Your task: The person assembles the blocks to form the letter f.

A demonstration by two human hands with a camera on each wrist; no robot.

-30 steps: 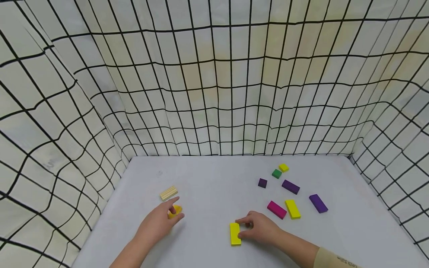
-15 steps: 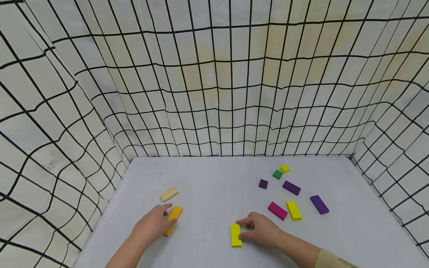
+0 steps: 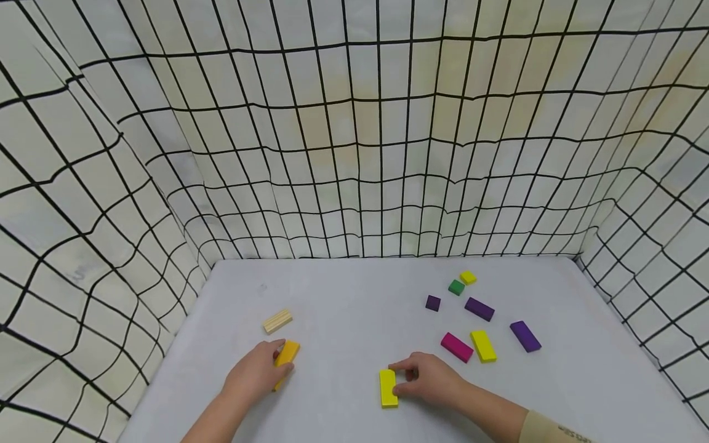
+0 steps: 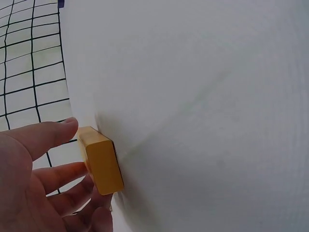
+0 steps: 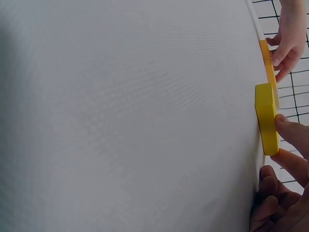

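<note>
On the left of the white table, an orange rectangular block (image 3: 289, 352) lies at a slant. My left hand (image 3: 252, 372) is around its near-left side, thumb and index finger pinching it; the left wrist view shows the thumb by one edge of the orange block (image 4: 106, 166) and fingertips behind it. Near the front middle, a yellow rectangular block (image 3: 388, 391) lies lengthwise. My right hand (image 3: 429, 378) pinches it, index finger at its far end and thumb on its right side. The right wrist view shows these fingertips against the yellow block (image 5: 267, 118), the other fingers curled beneath.
A bare wooden ridged block (image 3: 277, 321) lies beyond the left hand. Right of centre are a magenta block (image 3: 457, 347), another yellow block (image 3: 484, 346), purple blocks (image 3: 525, 336) and small cubes, one green (image 3: 456, 287). White walls with black grid lines (image 3: 354, 147) enclose the table.
My left hand first drew back left and toward me, uncovering more of the orange block, then its fingers came in closer around it. The right hand and its yellow block stayed put.
</note>
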